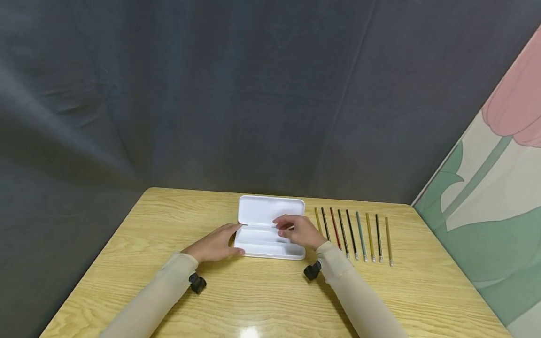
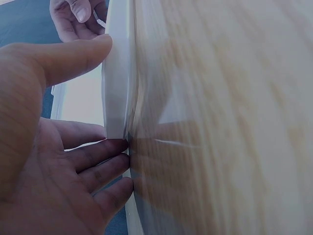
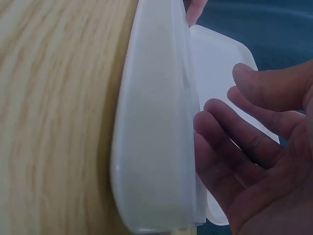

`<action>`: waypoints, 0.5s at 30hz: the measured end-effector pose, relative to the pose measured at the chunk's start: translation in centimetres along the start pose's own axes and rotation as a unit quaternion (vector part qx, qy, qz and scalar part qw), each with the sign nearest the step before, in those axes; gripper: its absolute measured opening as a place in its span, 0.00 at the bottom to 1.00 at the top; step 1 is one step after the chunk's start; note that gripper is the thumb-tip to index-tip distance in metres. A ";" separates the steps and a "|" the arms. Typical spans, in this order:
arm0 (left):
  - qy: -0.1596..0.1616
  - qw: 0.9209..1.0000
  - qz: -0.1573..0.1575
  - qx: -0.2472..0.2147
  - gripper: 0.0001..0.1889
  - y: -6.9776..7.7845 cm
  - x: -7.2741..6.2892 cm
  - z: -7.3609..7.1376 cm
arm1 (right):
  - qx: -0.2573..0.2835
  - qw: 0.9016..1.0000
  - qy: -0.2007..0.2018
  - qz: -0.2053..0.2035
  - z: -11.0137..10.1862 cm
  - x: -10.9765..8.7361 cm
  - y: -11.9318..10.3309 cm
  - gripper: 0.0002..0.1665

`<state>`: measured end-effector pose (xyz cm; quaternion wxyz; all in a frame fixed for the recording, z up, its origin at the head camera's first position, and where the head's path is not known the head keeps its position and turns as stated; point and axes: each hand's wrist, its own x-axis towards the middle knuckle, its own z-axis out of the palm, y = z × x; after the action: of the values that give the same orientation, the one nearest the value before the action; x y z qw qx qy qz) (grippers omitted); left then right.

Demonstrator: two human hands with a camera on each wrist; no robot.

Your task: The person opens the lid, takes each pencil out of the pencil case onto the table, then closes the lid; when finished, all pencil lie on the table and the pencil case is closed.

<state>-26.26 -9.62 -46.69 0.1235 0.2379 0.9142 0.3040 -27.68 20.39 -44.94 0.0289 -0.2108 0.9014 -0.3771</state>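
A white pencil case (image 1: 270, 251) lies on the table, its lid (image 1: 264, 210) folded back. Against its left end is my left hand (image 1: 215, 244), thumb by the front corner and fingers towards the back. In the left wrist view the left thumb (image 2: 78, 56) rests on the case's edge, and the other fingers extend along the end. My right hand (image 1: 297, 231) hovers over the case's right half, fingers loosely bent. The right wrist view shows nothing between the right thumb (image 3: 269, 88) and fingers. Part of the case's inside is hidden by this hand.
Several pencils, among them a red pencil (image 1: 335, 225) and a blue pencil (image 1: 361, 234), lie in a row right of the case, eraser ends towards me. A dark curtain (image 1: 270, 94) hangs behind the wooden table (image 1: 253, 300); a flower-patterned cloth (image 1: 498, 197) hangs at right.
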 end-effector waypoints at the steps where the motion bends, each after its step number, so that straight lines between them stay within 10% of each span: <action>1: 0.000 1.000 0.000 -0.001 0.46 0.0 0.0 0.0 | -0.001 1.000 -0.002 0.000 0.0 0.0 0.0 0.17; 15: 0.001 1.000 0.003 -0.004 0.47 -0.1 -0.1 0.1 | -0.021 0.998 -0.058 0.006 0.0 -0.4 0.0 0.16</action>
<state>-26.15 -9.74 -46.79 0.1226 0.2400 0.9122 0.3087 -27.35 20.54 -44.94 0.0788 -0.2272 0.9071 -0.3453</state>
